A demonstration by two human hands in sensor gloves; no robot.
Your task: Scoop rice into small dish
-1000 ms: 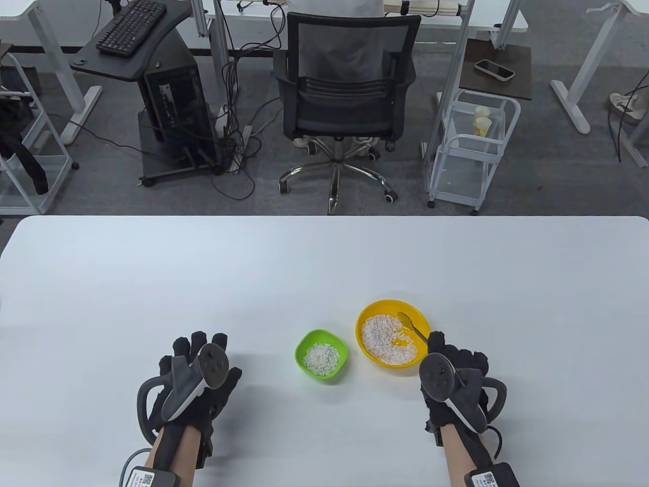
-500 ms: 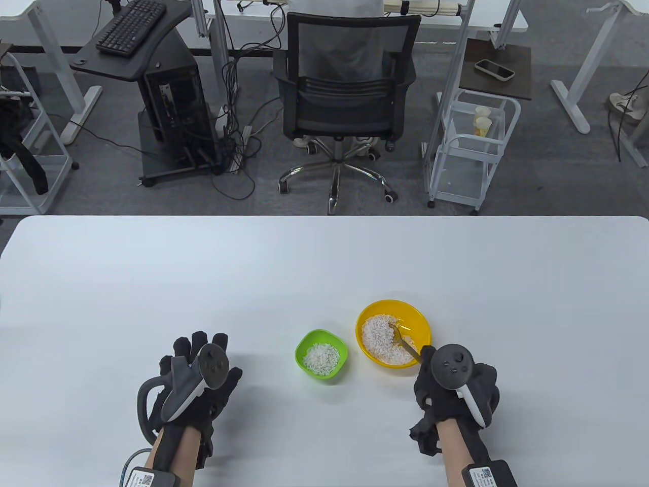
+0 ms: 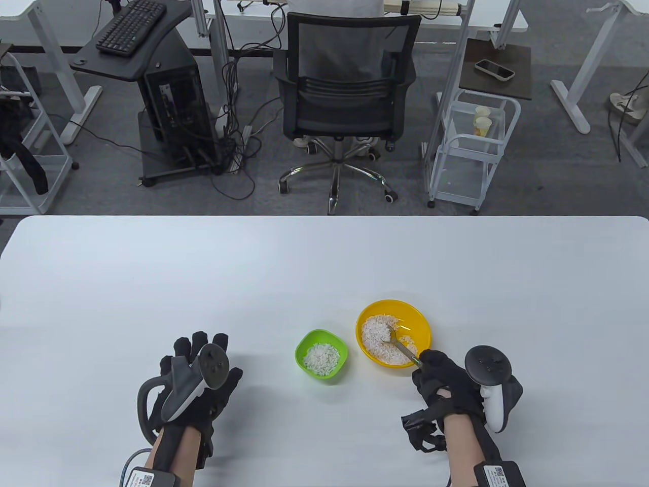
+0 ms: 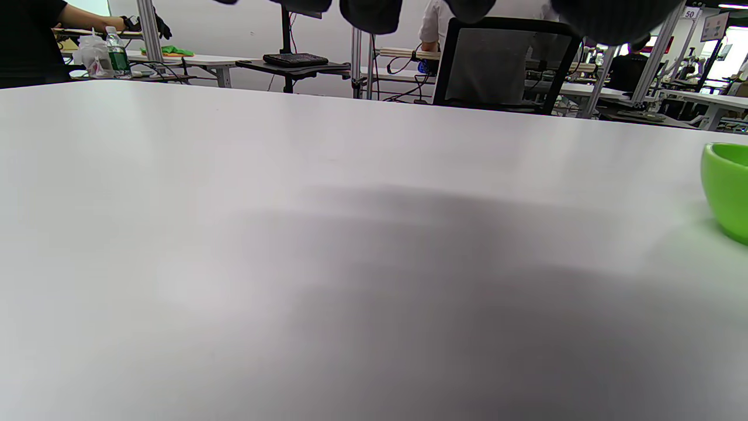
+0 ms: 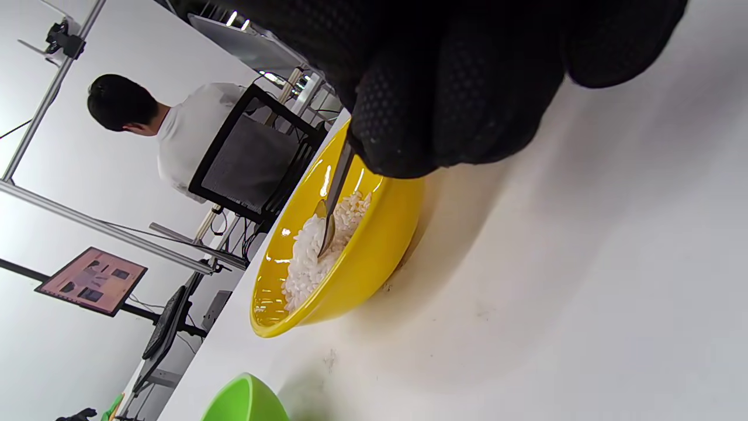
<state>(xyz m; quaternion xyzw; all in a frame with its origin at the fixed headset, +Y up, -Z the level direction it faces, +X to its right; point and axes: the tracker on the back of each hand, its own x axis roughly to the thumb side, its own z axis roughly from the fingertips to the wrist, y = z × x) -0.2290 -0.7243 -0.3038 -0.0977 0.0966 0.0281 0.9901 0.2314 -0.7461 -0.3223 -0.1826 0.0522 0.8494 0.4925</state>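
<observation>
A yellow bowl (image 3: 421, 324) holding white rice (image 3: 377, 335) stands right of centre on the white table; the right wrist view shows the yellow bowl (image 5: 362, 263) on its side. My right hand (image 3: 436, 378) grips the handle of a metal spoon (image 3: 400, 346) whose bowl digs into the rice, and the spoon (image 5: 333, 204) runs from my fingertips down into the grains. A small green dish (image 3: 304, 345) with some rice (image 3: 321, 358) sits just left of the yellow bowl; the green dish (image 4: 727, 190) shows at the left wrist view's right edge. My left hand (image 3: 195, 375) rests flat on the table, holding nothing.
The white table (image 3: 203, 279) stretches far beyond the bowls. Behind its far edge stand an office chair (image 3: 350, 91) with a person seated in it, a black computer stand (image 3: 167, 101) and a white wire cart (image 3: 471, 147).
My right hand rolled to the right and drew back toward the near edge, swinging the spoon from the bowl's right side leftward into the rice heap. The left hand stayed still.
</observation>
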